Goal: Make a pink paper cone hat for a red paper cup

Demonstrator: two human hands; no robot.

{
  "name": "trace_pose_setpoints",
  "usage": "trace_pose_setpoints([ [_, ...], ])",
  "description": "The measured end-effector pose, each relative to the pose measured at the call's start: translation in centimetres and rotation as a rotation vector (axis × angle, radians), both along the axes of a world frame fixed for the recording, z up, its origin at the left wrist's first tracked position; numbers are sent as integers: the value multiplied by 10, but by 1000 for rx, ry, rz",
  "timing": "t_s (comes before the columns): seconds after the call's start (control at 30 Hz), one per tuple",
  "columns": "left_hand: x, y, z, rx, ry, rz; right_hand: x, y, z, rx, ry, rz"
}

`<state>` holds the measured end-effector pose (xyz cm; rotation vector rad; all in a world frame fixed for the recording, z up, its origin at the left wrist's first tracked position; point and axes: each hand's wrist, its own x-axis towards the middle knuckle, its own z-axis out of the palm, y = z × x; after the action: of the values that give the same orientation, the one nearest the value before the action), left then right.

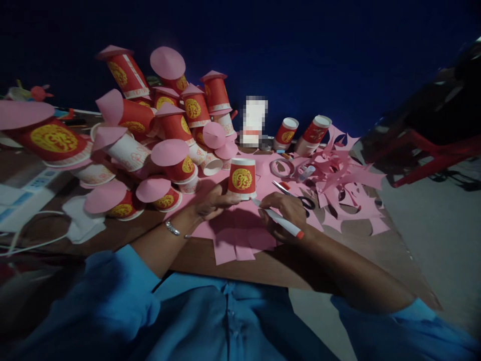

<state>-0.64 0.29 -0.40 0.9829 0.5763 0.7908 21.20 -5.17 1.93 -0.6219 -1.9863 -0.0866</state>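
Observation:
A red paper cup [242, 179] with a gold round emblem is upside down, its white base on top. My left hand [215, 201] grips it low on its left side, fingers closed. In my right hand [283, 213] is a white marker pen [284, 223] with a red end, held like a writing tool. The pen's tip is close to the cup's lower right rim; I cannot tell whether it touches. Pink paper sheets [233, 245] lie under both hands. Beside my right hand are scissors [291, 192] with dark handles.
Several cups with pink paper cones [170, 153] are heaped at the left. Cut pink scraps [349, 200] cover the table's right side. A tape roll [282, 168] and two more red cups [286, 134] stand behind. White cloth [83, 220] and a cable lie at left.

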Motion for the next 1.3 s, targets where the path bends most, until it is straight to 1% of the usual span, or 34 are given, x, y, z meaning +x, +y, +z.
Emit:
trace_pose_setpoints([
  [0.17, 1, 1, -1, 39, -37, 2, 0, 0, 1, 28, 18, 15],
  [0.37, 1, 1, -2, 55, -22, 1, -1, 0, -2, 23, 11, 30],
  [0.57, 3, 0, 0, 71, -10, 5, -2, 0, -3, 25, 0, 9],
  [0.7, 3, 0, -1, 82, 21, -1, -2, 1, -3, 24, 2, 9],
  [0.87, 1, 0, -5, 56, 90, -3, -1, 2, -4, 22, 6, 5],
  [1.03, 1, 0, -6, 37, 69, -2, 1, 2, -4, 4, -16, 32],
  [1.3, 2, -1, -3, 48, 39, -25, 4, -1, 0, -72, -73, 80],
])
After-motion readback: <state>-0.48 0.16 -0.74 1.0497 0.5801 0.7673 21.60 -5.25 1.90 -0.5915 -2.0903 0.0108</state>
